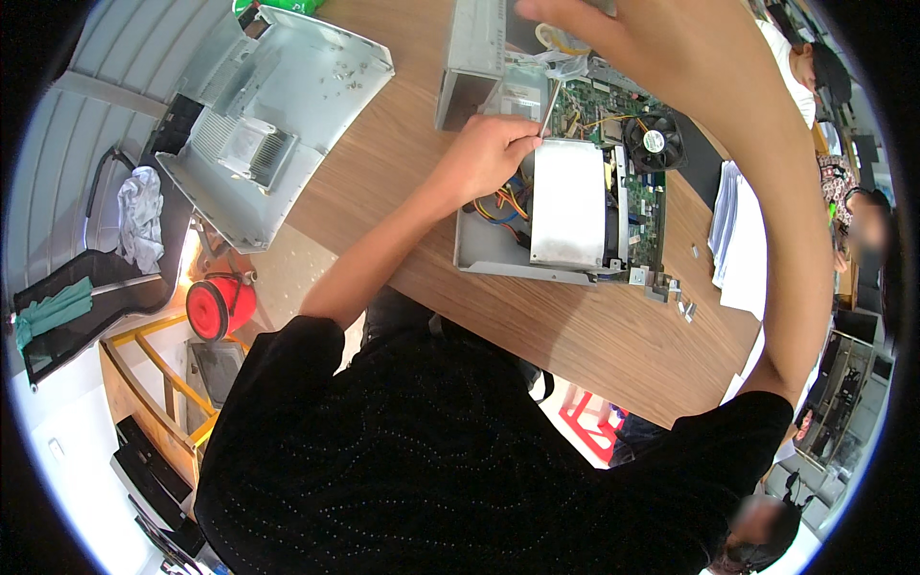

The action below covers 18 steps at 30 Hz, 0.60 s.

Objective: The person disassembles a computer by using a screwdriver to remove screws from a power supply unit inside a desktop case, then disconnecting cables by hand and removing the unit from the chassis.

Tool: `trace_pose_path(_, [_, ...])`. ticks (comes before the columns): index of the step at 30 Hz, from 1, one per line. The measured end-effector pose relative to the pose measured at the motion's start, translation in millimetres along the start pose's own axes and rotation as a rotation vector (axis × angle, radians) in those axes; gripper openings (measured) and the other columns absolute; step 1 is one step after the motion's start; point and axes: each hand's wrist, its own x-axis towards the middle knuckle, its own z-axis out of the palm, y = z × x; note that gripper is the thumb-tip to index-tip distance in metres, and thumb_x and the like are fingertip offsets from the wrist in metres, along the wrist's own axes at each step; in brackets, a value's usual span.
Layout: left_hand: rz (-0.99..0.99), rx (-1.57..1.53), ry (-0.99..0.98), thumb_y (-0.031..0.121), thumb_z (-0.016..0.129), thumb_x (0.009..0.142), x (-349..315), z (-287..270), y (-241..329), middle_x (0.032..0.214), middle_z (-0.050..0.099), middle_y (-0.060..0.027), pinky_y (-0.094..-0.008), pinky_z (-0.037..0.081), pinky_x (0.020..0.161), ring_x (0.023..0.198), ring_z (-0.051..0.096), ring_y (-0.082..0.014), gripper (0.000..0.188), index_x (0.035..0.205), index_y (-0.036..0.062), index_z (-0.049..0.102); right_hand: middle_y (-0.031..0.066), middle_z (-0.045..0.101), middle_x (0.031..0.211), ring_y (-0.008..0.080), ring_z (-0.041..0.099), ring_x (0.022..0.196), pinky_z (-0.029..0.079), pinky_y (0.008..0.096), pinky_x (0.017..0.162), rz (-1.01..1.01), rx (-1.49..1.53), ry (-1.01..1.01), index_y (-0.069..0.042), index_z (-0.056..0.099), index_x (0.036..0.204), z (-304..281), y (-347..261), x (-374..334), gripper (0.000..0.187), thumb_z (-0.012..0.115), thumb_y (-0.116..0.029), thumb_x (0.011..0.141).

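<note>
At the 9 o'clock edge a crumpled grey rag [141,225] and a green cloth [55,309] lie on dark seating, and just inward, toward 7 o'clock, a red bucket [219,305] sits on the floor beside a yellow wooden frame [158,379]. Near 11 o'clock a detached grey case cover [278,115] rests on the wooden table [402,182], inner side up, with a ribbed metal heat sink at its middle and small loose screws near its far rim. Right of it, around 12 o'clock, the left hand [489,153] is curled in a narrow pinch around the lower end of a thin screwdriver [549,107]; the tool's long axis runs nearly upright in the picture, leaning slightly toward 1 o'clock, its far end pointing away from the person into the open computer chassis [556,206]. The shaft rises from between thumb and fingertips [525,142] at the hand's right side, just above the silver drive cage [568,201]. Orange and yellow wires [506,203] show below the hand. Farther right are the green circuit board [644,206] and a black cooling fan [654,142]. The right hand [585,21] reaches over the chassis at 12 o'clock, partly cut off by the frame, so I cannot tell how its fingers are set. Toward 3 o'clock lie small metal brackets [671,292] and a stack of white papers [743,240].
</note>
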Motion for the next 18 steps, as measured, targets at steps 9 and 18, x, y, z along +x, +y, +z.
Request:
trace_pose_path(9, [0.005, -0.025, 0.002, 0.011, 0.067, 0.095, -1.2, 3.2, -2.1, 0.103, 0.074, -0.0178, -0.0325, 0.056, 0.078, 0.087, 0.074, -0.0282, 0.017, 0.106, -0.0013, 0.071, 0.0203, 0.062, 0.087, 0.0394, 0.061, 0.088, 0.049, 0.0465, 0.08, -0.201, 0.121, -0.215, 0.0, 0.057, 0.095, -8.0, 15.7, 32.3, 0.015, 0.06, -0.015, 0.093])
trace_pose_path(18, [0.053, -0.046, 0.068, 0.011, 0.066, 0.095, -2.6, 0.7, -9.1, 0.094, 0.072, -0.0199, -0.0354, 0.054, 0.07, 0.077, 0.071, -0.031, 0.017, 0.106, 0.0005, 0.073, 0.0194, 0.063, 0.099, 0.0352, 0.063, 0.096, 0.049, 0.0449, 0.088, -0.277, 0.412, -0.23, 0.001, 0.057, 0.1, -15.9, -17.9, 31.2, 0.013, 0.058, -0.01, 0.092])
